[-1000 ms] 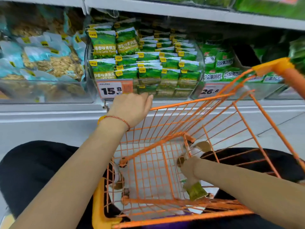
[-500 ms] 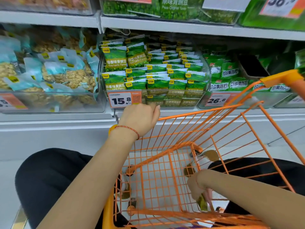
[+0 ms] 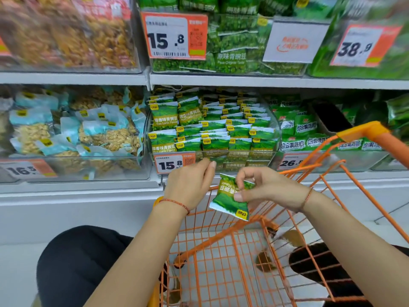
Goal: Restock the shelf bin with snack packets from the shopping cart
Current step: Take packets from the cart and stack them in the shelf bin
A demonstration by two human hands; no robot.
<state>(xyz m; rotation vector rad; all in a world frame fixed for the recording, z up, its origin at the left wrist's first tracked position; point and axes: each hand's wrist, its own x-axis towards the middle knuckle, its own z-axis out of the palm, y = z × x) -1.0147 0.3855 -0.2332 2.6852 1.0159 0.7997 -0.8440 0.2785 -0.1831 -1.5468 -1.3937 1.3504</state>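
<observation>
One green snack packet (image 3: 230, 199) is held upside down in the air above the front rim of the orange shopping cart (image 3: 327, 196), just below the shelf bin (image 3: 212, 156). The right hand (image 3: 269, 188) pinches its upper edge between thumb and curled fingers. The left hand (image 3: 191, 185) is just beside the packet on its left, fingers loosely bent and pointing up toward the bin's front wall; whether they touch the packet cannot be told. The clear bin is packed with rows of matching green garlic pea packets, and a price tag (image 3: 173, 165) reading 15.8 hangs on its front. Left of it, a bin of pale blue nut packets (image 3: 73, 131); right of it, a bin of other green packets (image 3: 309, 134). Both wrists carry thin red string bracelets.
</observation>
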